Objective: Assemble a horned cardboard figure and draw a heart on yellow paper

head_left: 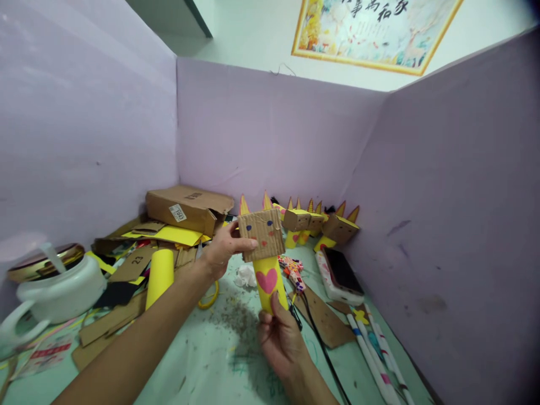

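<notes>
In the middle of the view I hold up a cardboard animal figure (262, 235). Its square head has two pointed yellow ears with pink edges, dark eyes and small red marks. Below the head is a yellow paper tube body (268, 284) with a pink heart. My left hand (221, 247) grips the left edge of the head, thumb across its front. My right hand (283, 337) is closed round the lower end of the tube, thumb in front. Behind, to the right, stand several similar figures (341, 228) with yellow ears.
At left are a cardboard box (189, 208), cardboard scraps (134, 263), a yellow paper tube (160, 275) and a white lidded mug (63, 289). At right are a patterned glue gun (292, 270) with a black cord, a phone (343, 270) on a white case, and white markers (371, 354). Purple panels surround the table.
</notes>
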Demonstrator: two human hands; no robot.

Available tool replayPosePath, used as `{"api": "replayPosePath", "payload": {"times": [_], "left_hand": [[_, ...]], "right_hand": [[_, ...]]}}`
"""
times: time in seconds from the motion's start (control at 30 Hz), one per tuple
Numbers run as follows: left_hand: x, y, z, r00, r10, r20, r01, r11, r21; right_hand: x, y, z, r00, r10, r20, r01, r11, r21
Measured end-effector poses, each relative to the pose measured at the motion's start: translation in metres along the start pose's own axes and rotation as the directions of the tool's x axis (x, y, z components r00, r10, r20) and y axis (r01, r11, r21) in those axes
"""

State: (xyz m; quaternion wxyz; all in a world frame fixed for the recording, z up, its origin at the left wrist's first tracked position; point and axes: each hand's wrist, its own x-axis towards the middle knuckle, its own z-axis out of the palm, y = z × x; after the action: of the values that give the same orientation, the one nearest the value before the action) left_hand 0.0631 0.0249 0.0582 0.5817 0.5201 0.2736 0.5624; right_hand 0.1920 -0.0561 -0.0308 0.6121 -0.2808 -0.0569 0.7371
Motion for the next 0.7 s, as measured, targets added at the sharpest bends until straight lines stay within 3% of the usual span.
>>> {"api": "replayPosePath", "payload": {"times": [0.13, 0.37, 0.7], "left_hand": [[-0.001, -0.001, 0.003, 0.999, 0.030, 0.015, -0.031, 0.999, 0.037], [-0.005, 0.003, 0.010, 0.997, 0.052, 0.057, -0.055, 0.996, 0.068], [-0.012, 0.010, 0.015, 0.994, 0.047, 0.094, -0.058, 0.992, 0.116]], "right_hand": [[0.001, -0.002, -0.003, 0.997, 0.054, 0.059, -0.060, 0.993, 0.104], [-0.002, 0.003, -0.003, 0.980, 0.145, 0.140, -0.164, 0.977, 0.138], [-0.002, 0.005, -0.008, 0.982, 0.126, 0.143, -0.148, 0.976, 0.162]]}}
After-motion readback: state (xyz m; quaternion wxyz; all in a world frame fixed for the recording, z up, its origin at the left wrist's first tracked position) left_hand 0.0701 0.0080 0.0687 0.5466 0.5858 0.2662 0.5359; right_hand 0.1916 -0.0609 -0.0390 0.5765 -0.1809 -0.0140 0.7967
